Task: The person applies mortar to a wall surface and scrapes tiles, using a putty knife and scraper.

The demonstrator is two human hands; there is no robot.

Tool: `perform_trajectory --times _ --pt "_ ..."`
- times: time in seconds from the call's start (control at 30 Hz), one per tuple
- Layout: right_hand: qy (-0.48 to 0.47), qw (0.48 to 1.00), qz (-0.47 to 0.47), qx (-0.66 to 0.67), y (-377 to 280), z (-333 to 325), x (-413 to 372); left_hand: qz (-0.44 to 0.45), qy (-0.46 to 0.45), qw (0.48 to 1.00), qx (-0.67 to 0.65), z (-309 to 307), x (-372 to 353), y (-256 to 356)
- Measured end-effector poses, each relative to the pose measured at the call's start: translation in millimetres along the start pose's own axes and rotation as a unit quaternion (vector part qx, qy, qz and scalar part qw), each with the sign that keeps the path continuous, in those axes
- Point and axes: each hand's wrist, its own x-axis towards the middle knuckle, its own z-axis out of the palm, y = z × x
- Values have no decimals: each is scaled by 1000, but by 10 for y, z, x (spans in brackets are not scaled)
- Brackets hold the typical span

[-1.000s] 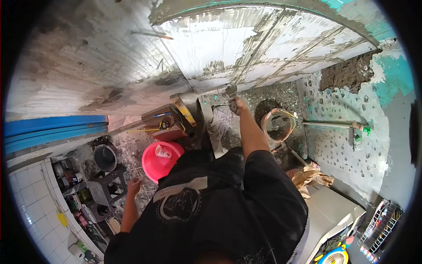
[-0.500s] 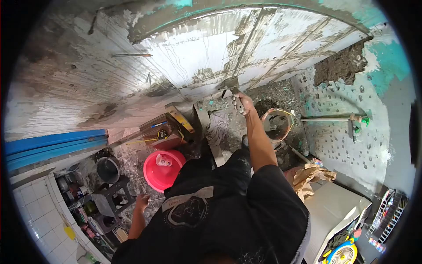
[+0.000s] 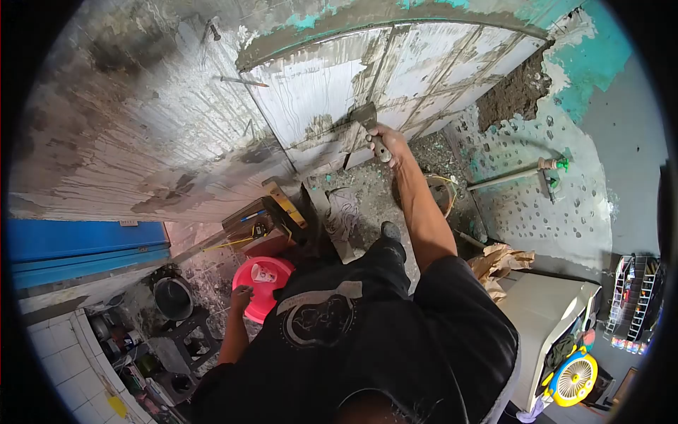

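Note:
My right hand (image 3: 390,146) is stretched out to the tiled wall and grips the handle of a trowel (image 3: 367,120). The trowel's blade lies against a large grey-smeared tile (image 3: 318,92) near a mortar joint. My left hand (image 3: 241,297) hangs low by my side, close to the rim of a pink bucket (image 3: 258,280). Its fingers look curled, and I cannot make out anything in them. My black shirt fills the lower middle of the view.
A mortar pail (image 3: 441,194) stands on the rubble floor by my arm. A water pipe with a green tap (image 3: 547,167) sticks out of the chipped teal wall. A wooden toolbox (image 3: 265,222), a dark bucket (image 3: 173,297) and a white appliance (image 3: 547,318) stand around me.
My right hand has carried the trowel up the tiled wall, from near the floor to higher on the tile. My left hand has shifted right, toward the pink bucket.

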Motion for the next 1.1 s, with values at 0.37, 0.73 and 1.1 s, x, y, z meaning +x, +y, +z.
perform_trajectory --times 0.37,0.73,1.1 --pt "-23 993 -100 55 -519 -121 -666 -63 -9 992 104 -7 -324 -151" --pt "117 876 -246 -399 417 -486 -633 -73 -37 996 -20 61 -184 -415" --pt "75 635 -241 -730 -7 -1175 237 -90 42 995 -18 150 -396 -289"
